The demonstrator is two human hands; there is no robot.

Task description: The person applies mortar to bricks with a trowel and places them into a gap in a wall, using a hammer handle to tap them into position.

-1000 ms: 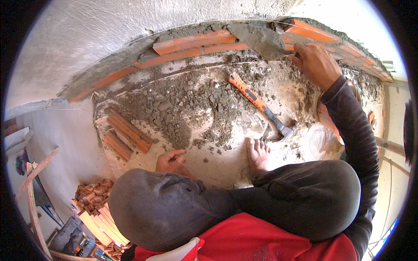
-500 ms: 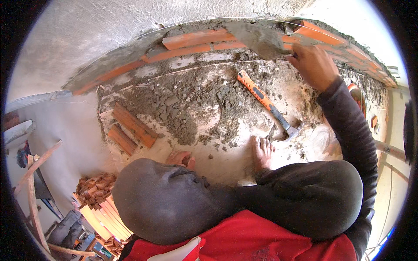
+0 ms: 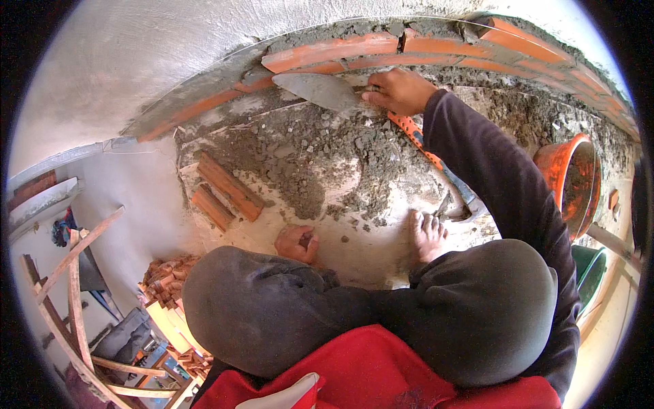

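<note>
My right hand is closed around the handle of a trowel, its pointed grey blade reaching left along the front of the low brick course. Wet mortar lies along the top and back of the bricks. In front of my left knee my left hand appears curled, its arm hidden; anything inside it cannot be made out. A hammer with an orange and black handle lies on the ground below my right forearm. Loose mortar crumbs spread over the ground between the wall and me.
Two brick pieces lie at the left. An orange bucket and a green container stand to the right. Stacked bricks and wooden poles are at lower left. A string line runs along the wall; my bare foot is near the hammer.
My right hand has brought the trowel left and down from the wall top to the bricks' front. The blade, mortar-covered before, now shows mostly bare. The view has shifted slightly, revealing more of the orange bucket.
</note>
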